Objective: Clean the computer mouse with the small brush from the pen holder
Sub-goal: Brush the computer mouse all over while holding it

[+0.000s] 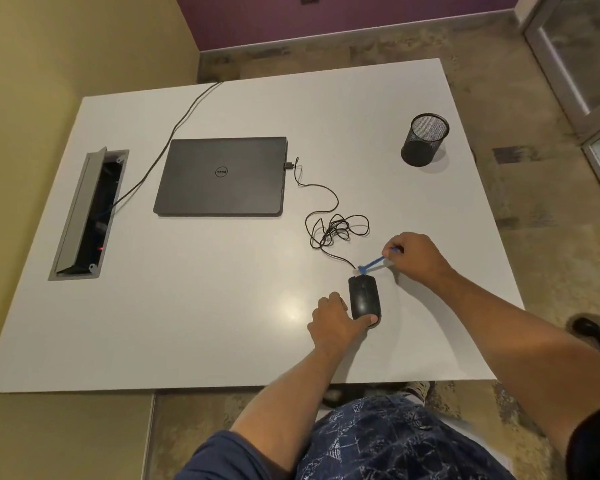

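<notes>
A black wired computer mouse [363, 296] lies on the white table [222, 306] near its front edge. My left hand [333, 322] grips the mouse at its near end, thumb on top. My right hand [414, 256] pinches a small blue brush [373, 264] by its handle. The brush's pale bristle tip sits at the far end of the mouse, where the cord comes out. The black mesh pen holder [425, 140] stands at the back right and looks empty.
A closed black laptop [220, 176] lies mid-table, with the mouse cord [336, 228] coiled to its right and a power cable running off the back. An open cable hatch [87, 216] is set into the table at left. A chair arm [593, 332] shows at right.
</notes>
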Demonstrator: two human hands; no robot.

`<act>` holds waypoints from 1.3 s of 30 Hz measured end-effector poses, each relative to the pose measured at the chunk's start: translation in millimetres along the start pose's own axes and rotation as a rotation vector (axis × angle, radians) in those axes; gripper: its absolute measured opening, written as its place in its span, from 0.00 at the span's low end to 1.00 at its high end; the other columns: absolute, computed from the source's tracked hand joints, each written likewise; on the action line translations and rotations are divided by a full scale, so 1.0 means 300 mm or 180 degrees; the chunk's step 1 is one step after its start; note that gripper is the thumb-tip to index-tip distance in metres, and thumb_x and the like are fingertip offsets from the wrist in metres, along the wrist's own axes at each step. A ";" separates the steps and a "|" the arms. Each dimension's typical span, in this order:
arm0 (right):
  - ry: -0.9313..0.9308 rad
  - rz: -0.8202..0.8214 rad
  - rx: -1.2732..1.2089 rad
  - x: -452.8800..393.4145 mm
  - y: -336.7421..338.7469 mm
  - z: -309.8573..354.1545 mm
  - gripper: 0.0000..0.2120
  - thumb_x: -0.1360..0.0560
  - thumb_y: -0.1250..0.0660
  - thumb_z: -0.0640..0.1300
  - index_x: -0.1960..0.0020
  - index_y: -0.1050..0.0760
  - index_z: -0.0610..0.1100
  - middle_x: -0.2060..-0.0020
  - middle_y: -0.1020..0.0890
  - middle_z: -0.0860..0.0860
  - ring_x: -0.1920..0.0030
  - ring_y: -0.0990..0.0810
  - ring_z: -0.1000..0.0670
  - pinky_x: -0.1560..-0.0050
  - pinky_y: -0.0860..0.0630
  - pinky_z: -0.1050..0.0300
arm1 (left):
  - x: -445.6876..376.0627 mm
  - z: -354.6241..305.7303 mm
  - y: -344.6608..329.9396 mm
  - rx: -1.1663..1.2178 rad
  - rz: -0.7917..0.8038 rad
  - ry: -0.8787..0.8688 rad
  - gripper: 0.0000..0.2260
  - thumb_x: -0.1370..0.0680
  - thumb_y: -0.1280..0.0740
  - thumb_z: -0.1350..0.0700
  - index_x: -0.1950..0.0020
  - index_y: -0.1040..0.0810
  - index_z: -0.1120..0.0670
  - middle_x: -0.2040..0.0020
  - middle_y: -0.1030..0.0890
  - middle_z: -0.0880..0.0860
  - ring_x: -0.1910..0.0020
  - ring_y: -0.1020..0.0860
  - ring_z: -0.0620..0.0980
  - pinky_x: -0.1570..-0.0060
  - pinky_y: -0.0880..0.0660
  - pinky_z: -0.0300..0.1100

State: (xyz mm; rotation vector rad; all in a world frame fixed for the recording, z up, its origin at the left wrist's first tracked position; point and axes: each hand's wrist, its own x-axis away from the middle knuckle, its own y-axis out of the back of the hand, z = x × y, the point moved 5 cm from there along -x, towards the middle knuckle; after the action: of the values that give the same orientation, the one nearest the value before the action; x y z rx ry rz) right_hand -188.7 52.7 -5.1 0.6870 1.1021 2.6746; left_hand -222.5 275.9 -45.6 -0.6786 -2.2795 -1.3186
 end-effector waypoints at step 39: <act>0.0367 0.0452 0.1067 -0.008 0.005 0.199 0.11 0.29 0.36 0.36 0.67 0.25 0.48 0.67 0.21 0.50 0.63 0.22 0.46 0.63 0.30 0.58 | -0.005 -0.002 0.009 -0.0039 -0.0065 -0.0090 0.32 0.36 0.23 0.31 0.45 0.27 0.52 0.48 0.23 0.50 0.48 0.22 0.52 0.50 0.23 0.49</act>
State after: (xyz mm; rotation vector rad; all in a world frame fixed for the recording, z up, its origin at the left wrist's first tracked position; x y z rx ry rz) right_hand -158.2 88.2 32.0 0.6926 1.6142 2.7012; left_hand -219.7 276.2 -44.2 -0.6838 -2.3084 -1.3415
